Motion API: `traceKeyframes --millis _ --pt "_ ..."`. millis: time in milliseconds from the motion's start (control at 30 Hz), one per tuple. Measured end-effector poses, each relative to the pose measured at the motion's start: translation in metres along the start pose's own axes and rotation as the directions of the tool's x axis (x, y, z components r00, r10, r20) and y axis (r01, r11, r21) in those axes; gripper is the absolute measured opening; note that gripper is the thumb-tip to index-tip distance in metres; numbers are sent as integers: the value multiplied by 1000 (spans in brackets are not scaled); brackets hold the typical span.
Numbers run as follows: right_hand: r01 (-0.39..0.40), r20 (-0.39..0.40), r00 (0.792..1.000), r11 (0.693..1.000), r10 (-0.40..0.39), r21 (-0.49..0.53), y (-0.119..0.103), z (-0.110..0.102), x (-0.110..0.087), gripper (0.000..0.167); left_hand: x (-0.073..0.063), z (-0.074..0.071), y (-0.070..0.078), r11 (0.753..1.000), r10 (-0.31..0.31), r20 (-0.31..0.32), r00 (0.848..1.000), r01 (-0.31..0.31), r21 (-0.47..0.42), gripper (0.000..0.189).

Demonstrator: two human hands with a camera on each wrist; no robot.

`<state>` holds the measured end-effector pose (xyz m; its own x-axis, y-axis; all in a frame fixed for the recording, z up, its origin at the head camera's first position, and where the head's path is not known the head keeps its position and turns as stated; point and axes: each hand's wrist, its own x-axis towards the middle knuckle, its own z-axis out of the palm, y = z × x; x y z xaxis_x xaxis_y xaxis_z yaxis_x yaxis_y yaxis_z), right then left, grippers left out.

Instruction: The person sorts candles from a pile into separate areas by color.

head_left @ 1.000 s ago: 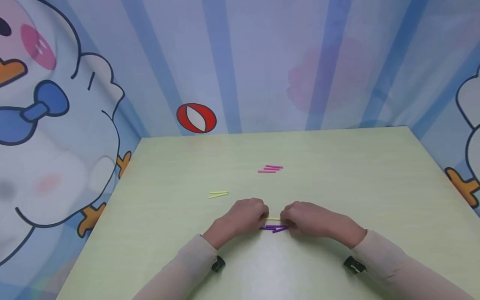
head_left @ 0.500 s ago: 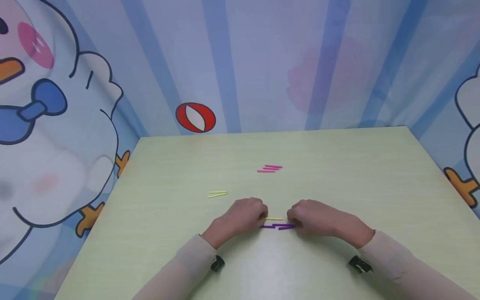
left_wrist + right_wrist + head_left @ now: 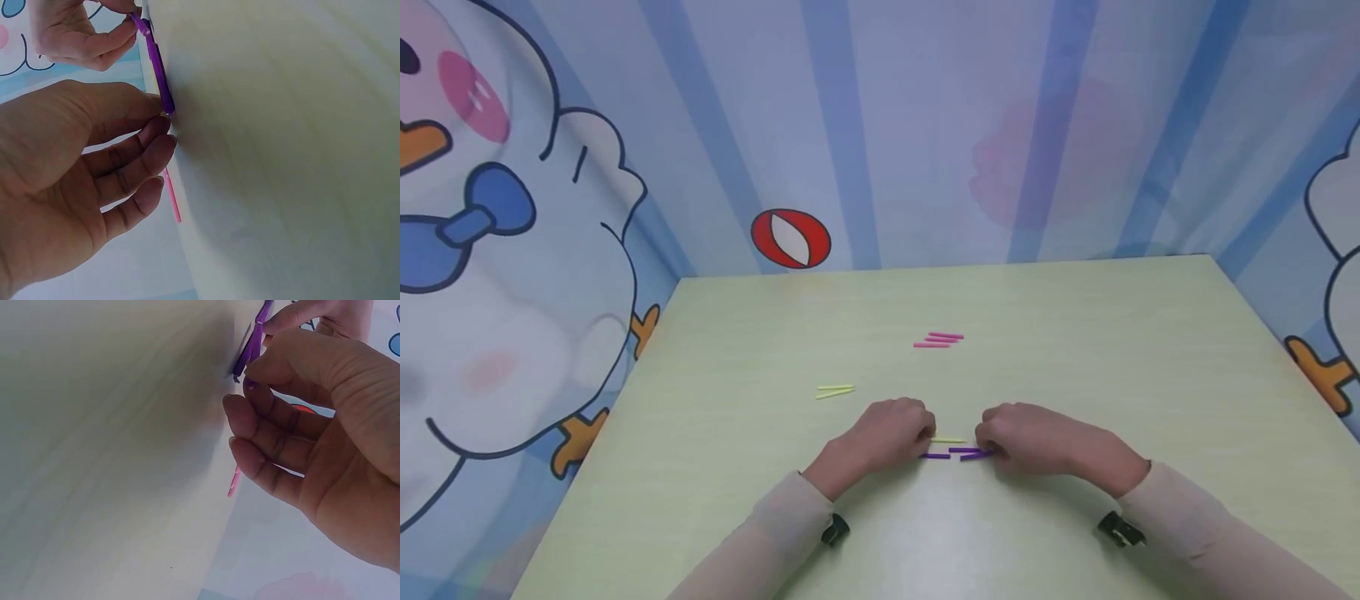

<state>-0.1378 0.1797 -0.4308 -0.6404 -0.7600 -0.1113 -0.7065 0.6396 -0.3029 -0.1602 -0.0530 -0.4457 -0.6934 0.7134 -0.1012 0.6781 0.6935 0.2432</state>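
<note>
Both hands stood apart at either end of the purple sticks (image 3: 936,456): our left hand (image 3: 887,433) seemed to pinch one end between thumb and forefinger, its other fingers loosely bent, and our right hand (image 3: 1033,437) pinched the opposite end in much the same way. We judged these sticks very light and fairly stiff, likely to slip or roll on so smooth a table (image 3: 1075,333), and perhaps easy to snap if bent; a fingertip hold near each end looked surest. They were thin and straight, of wood or plastic, we could not tell which. Just beyond them ran one slim yellow stick (image 3: 947,440), and whether our left hand touched it we could not tell. Farther beyond the purple ones, to their left, two yellow sticks (image 3: 835,392) made a narrow V; well beyond them, three pink sticks (image 3: 938,340) lay nearly parallel. Beneath them all the tabletop was pale and faintly grained, and farthest behind rose a printed, blue-striped backdrop (image 3: 925,125).
</note>
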Motion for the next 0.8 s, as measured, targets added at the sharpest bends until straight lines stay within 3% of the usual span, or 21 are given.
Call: traceKeyframes --millis 533,800 --pt "-26 -120 992 1000 27 10 16 -21 -9 15 0 0 1 1000 13 -11 1000 -14 -9 18" --pt "-93 -131 986 993 102 67 33 -29 -19 17 0 -1 1 1000 6 4 1000 -6 -19 14"
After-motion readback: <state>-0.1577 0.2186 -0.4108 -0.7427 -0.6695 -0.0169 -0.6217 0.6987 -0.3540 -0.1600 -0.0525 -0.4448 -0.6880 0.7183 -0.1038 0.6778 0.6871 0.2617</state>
